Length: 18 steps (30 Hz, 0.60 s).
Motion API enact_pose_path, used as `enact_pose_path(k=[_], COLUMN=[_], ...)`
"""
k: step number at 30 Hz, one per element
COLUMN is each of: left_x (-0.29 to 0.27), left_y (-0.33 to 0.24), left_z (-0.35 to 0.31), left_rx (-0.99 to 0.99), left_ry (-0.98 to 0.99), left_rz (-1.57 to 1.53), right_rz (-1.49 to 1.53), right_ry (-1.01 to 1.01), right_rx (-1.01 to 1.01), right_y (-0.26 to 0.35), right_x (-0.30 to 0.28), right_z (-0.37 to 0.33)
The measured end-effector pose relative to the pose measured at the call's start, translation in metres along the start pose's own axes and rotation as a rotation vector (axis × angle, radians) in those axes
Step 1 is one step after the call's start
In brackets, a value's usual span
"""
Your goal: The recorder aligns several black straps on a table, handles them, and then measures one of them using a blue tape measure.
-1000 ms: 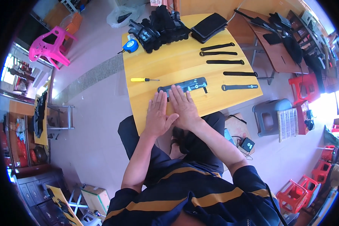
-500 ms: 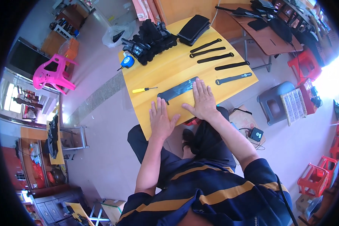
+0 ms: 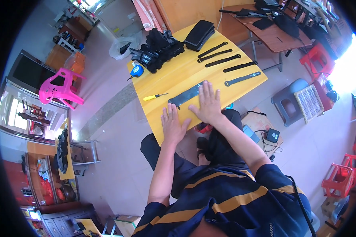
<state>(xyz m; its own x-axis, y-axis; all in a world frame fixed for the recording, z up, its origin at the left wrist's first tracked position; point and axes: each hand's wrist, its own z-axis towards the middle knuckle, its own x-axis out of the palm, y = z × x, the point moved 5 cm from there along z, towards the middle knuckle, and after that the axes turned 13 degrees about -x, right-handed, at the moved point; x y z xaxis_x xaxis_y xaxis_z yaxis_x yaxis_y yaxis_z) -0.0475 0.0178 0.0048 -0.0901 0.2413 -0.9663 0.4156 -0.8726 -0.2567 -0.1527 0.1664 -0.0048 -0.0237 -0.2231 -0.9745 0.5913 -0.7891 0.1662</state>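
Note:
A wide, flat, dark strip (image 3: 188,93) with a glossy surface lies slantwise on the yellow table (image 3: 150,85). My left hand (image 3: 174,124) rests at its near left end, fingertips touching the edge, fingers stretched out and thumb apart. Over the strip's right end lies my right hand (image 3: 209,104), flat with spread fingers, hiding part of it. Neither hand grips anything. To the left is a screwdriver (image 3: 155,96) with a yellow handle. Several narrow black straps (image 3: 223,60) with loop ends lie in a slanting row beyond my right hand, the nearest one a greyer strap (image 3: 243,79).
A blue tape measure (image 3: 136,71), a heap of black straps and buckles (image 3: 158,49) and a stack of black fabric pieces (image 3: 199,34) occupy the table's far side. Right of it stand a brown table (image 3: 279,39) and a grey stool (image 3: 290,102). A pink chair (image 3: 61,87) is at left.
The view has shifted slightly, so the scene sits a little differently in the picture. Both hands stay flat at the strip's two ends, with the right fingers slightly moved.

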Motion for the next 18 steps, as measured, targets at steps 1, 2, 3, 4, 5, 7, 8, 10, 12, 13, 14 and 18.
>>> enact_pose_path(k=[1,2,3,4,5,7,8,10,12,13,14,18], left_x=[0.0,0.001,0.001,0.002,0.003,0.004,0.006,0.005,0.002,0.002,0.003,0.003], left_y=[0.002,0.004,0.005,0.006,0.009,0.013,0.014,0.012,0.01,0.009,0.009,0.015], left_z=[0.0,0.0,-0.001,-0.001,-0.001,0.002,0.002,0.0,0.0,0.0,0.001,0.001], left_rx=[0.007,0.01,0.038,0.067,0.074,0.101,0.106,0.079,0.063,0.042,0.047,0.089], left_ry=[-0.01,-0.009,-0.018,-0.027,-0.026,-0.02,-0.019,-0.008,0.015,0.033,0.037,0.018], left_rz=[-0.04,-0.038,-0.044,-0.05,-0.052,-0.128,-0.129,-0.118,-0.097,-0.075,-0.074,-0.074], right_rz=[-0.001,-0.003,0.003,0.001,0.051,0.077,0.076,0.123,0.126,0.13,0.08,0.051], right_ry=[-0.027,-0.053,-0.028,-0.029,0.016,0.057,0.056,0.117,0.113,0.108,0.109,0.101], right_rx=[-0.135,-0.268,-0.367,-0.361,-0.442,-0.586,-0.581,-0.549,-0.51,-0.478,-0.466,-0.372], right_y=[0.017,0.034,0.048,0.052,0.058,0.068,0.067,0.062,0.046,0.035,0.025,-0.003], right_x=[0.002,0.003,0.007,0.009,0.012,0.013,0.012,0.012,0.008,0.006,0.007,-0.002], right_z=[-0.003,-0.005,-0.005,-0.002,0.001,0.006,0.008,0.009,0.006,0.004,0.004,-0.001])
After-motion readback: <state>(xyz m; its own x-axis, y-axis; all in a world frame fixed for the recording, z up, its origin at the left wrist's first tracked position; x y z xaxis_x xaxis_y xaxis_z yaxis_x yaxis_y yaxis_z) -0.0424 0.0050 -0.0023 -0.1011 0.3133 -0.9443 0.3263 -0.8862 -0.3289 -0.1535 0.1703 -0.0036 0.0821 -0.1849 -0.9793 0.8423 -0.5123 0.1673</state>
